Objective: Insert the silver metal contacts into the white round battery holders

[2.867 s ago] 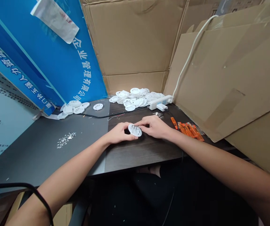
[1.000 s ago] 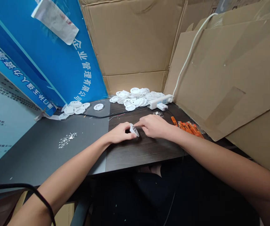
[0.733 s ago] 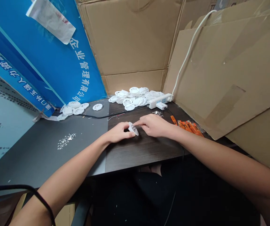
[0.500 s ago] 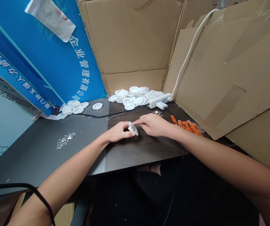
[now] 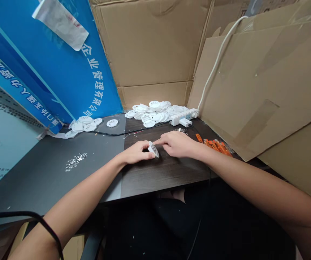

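Note:
My left hand [image 5: 139,152] is closed on a white round plastic piece [image 5: 153,149], thumb at its lower edge and fingers behind its upper part. The piece is held tilted just above the dark tabletop, its slotted face turned to the right. From the other side comes my right hand [image 5: 175,143], index finger stretched out with its tip at the upper rim of the piece. Its thumb is bent and apart from that fingertip; the remaining fingers curl under, partly hidden. Nothing shows between thumb and index finger.
White round pieces [image 5: 155,112] are heaped at the back, with a smaller heap [image 5: 84,124] to the left. Small metal parts [image 5: 75,162] lie on the grey sheet. Orange objects [image 5: 216,145] and a white power strip [image 5: 184,117] are at right, before cardboard walls [image 5: 155,47].
Both hands keep nearly the same pose. The white round piece has tilted very slightly in my left hand, and the view has shifted a little.

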### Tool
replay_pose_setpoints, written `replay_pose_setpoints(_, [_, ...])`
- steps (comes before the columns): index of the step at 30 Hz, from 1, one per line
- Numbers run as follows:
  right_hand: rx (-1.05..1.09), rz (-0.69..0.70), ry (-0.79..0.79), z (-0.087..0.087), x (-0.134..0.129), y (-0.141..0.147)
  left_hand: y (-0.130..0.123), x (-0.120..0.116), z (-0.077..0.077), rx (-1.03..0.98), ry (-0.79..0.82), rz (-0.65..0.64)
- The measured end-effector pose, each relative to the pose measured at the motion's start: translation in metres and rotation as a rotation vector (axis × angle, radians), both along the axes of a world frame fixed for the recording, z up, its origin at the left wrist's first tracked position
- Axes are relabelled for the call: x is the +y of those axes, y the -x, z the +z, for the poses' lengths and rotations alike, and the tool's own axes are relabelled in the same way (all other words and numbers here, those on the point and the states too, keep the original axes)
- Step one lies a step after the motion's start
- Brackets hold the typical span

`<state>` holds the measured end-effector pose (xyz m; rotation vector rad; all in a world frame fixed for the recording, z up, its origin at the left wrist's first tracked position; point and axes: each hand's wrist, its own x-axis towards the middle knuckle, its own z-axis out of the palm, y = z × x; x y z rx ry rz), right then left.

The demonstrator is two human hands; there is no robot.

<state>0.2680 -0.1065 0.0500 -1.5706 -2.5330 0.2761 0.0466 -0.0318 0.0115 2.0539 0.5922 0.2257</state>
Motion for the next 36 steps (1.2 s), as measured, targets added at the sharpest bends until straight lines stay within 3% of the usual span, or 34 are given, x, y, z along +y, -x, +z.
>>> replay_pose_setpoints(36, [-0.114, -0.027, -0.005, 0.0078, -0.0016, 0.0061, -0.0013, -0.0014, 0.0011, 0.067, -0.069, 0.021])
